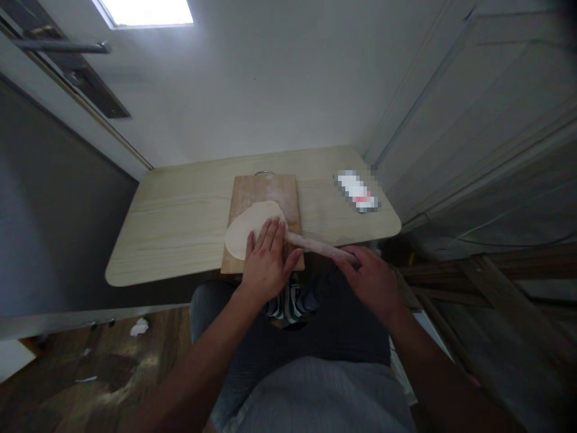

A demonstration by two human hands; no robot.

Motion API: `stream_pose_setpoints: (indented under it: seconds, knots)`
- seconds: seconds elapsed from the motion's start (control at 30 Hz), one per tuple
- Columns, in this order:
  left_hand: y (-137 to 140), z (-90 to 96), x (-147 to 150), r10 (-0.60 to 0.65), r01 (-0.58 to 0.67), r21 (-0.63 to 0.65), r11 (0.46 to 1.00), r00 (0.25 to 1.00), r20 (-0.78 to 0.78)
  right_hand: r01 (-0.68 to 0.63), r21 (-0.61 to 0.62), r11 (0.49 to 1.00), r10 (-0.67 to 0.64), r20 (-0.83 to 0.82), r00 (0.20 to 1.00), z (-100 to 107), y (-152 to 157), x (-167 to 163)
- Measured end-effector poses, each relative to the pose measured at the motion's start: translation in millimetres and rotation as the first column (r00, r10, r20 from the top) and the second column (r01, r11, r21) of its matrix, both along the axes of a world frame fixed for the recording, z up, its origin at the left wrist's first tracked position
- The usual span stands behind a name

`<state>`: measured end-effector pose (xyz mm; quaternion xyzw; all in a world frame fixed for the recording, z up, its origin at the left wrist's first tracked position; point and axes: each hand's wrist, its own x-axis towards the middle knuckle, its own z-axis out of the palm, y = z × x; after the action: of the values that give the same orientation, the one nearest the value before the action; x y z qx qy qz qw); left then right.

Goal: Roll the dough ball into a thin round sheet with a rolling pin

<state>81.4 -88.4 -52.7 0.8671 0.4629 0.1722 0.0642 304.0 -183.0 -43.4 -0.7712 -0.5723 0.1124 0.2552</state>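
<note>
Head camera: was worn above and behind the left hand [267, 258] and right hand [372, 276], facing forward and steeply down.
Hands: were close, the left near mid-view.
Tabletop [171, 222]: was seen from above, spreading beyond the left hand.
White panel [270, 90]: bounded the view farther beyond the hands.
Floor [153, 367]: showed lower, leftward of the left hand.

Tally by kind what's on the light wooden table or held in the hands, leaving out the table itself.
Cutting board: 1
Dough sheet: 1
Rolling pin: 1
Pixelated object, too blurred to identify: 1
Total: 4
</note>
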Motion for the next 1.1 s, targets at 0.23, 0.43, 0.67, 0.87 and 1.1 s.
stream_pose_setpoints:
  seconds: [0.23,0.43,0.67,0.87,1.1]
  knots:
    - [16,4.2,14,0.001,-0.001,0.006,1.0,1.0,0.01,0.036,0.031,0.999,-0.03,-0.164,0.986,-8,3,20]
    - [30,5.4,23,-0.015,0.015,-0.005,1.0,1.0,-0.003,0.075,0.051,0.996,-0.059,-0.257,0.965,-10,7,25]
    - [51,2.9,39,-0.011,0.011,0.002,1.0,1.0,-0.015,0.101,0.023,0.995,-0.088,-0.312,0.946,-10,9,25]
    - [60,5.5,45,-0.025,0.025,-0.005,1.0,0.999,-0.033,0.114,0.004,0.994,-0.107,-0.319,0.942,-9,9,24]
    - [38,5.6,29,-0.008,0.008,-0.01,1.0,0.999,-0.05,0.103,0.021,0.995,-0.093,-0.28,0.955,-11,4,18]
